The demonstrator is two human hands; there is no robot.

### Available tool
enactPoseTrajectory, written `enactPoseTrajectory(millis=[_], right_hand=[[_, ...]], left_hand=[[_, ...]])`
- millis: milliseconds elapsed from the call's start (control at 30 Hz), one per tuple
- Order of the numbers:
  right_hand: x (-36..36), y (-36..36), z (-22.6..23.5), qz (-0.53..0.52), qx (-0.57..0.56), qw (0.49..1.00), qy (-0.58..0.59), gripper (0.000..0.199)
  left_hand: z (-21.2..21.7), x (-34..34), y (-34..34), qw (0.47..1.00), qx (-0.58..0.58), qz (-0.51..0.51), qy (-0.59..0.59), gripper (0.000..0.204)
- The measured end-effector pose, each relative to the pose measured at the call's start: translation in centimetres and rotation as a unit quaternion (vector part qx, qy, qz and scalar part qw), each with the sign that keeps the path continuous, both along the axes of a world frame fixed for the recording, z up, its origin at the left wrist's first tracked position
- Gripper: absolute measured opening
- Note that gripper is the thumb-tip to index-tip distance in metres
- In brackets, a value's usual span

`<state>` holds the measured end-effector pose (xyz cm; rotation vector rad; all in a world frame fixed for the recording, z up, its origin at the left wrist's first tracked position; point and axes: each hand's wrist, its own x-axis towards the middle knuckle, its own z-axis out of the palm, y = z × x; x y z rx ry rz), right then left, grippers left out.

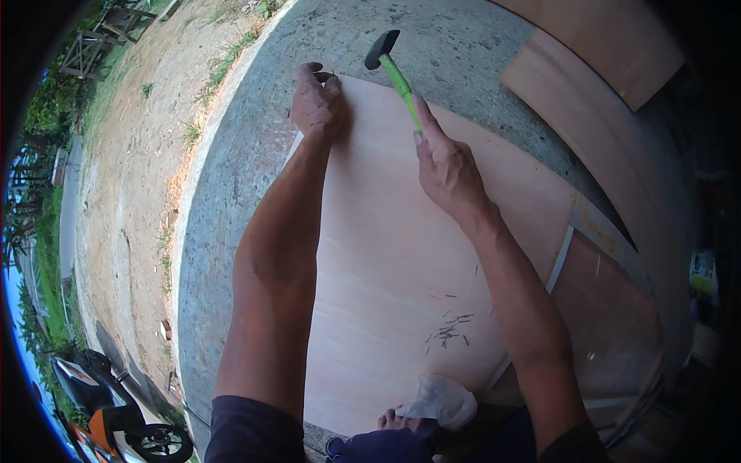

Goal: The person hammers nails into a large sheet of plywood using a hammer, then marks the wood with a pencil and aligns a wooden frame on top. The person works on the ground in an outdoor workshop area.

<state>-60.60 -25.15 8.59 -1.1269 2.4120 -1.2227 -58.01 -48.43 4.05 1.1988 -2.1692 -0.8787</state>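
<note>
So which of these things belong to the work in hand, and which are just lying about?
In the work:
- hammer, in the right fingers
- pale wooden sheet, left fingers at its far corner
- loose nails, probably

Just lying about, it seems:
- parked motorcycle
- brown sheets, upper right

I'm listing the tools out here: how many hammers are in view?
1: the green-handled hammer, held in the right hand. Others may be hidden at the dark edges.

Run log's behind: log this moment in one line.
left hand: at far corner of wood panel, grip unclear | right hand: holding green-handled hammer | nails: loose on panel
</note>
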Motion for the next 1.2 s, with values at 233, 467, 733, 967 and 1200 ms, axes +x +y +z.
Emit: enactPoseTrajectory(millis=[233,467,733,967,1200], right_hand=[[-0.2,-5.9,1.6,0.019,0.015,0.999,0.036,0.060],[-1.1,-6.7,2.4,0.033,0.089,0.994,0.049,0.058],[-0.5,-7.0,1.6,0.028,0.008,0.993,0.113,0.063],[1.3,-1.6,-3.7,-0.022,-0.146,0.989,0.022,0.061],[1.3,0.4,-5.4,-0.095,-0.085,0.984,-0.127,0.058]], left_hand=[[0.0,-0.2,-0.4,1.000,-0.003,0.001,-0.014,0.042],[0.2,0.1,-0.1,1.000,0.006,-0.001,-0.002,0.040],[-1.7,0.3,0.1,0.995,0.042,0.087,0.003,0.043],[-1.5,0.1,-0.5,0.995,-0.083,-0.058,-0.015,0.027],[-1.5,-1.0,-1.6,0.997,0.068,-0.019,0.023,0.026]])
